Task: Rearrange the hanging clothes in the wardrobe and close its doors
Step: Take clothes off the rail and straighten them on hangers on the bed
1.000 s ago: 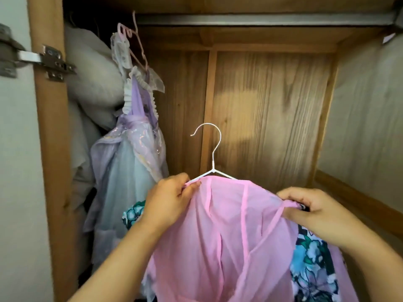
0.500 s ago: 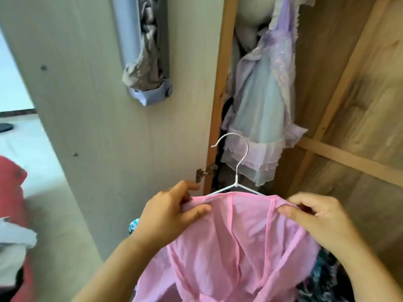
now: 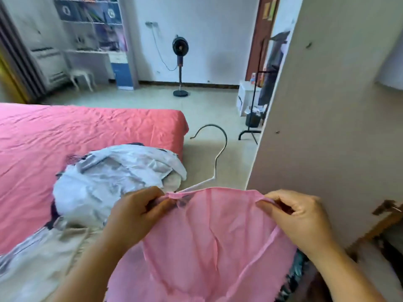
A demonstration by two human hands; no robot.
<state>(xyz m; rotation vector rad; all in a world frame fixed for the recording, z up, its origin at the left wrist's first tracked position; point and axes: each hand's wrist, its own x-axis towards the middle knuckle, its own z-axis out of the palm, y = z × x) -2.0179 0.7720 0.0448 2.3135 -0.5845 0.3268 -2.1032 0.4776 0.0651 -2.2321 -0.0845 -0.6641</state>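
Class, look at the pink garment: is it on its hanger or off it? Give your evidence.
On the hanger. The pink garment drapes over the white wire hanger, whose hook rises above it; the left hand and right hand pinch its shoulders.

A sheer pink garment [image 3: 209, 240] is hanging from a white wire hanger [image 3: 214, 162], its top edge stretching between the fingers [image 3: 152, 200] of both hands. The hook is rising above them. The wardrobe door [image 3: 327, 105] is standing open just beyond the right-hand fingers.

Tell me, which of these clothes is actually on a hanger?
The sheer pink garment, pinched at its top edge by the left hand and right hand, is on the white wire hanger. The pale crumpled clothes lie loose on the pink bed.
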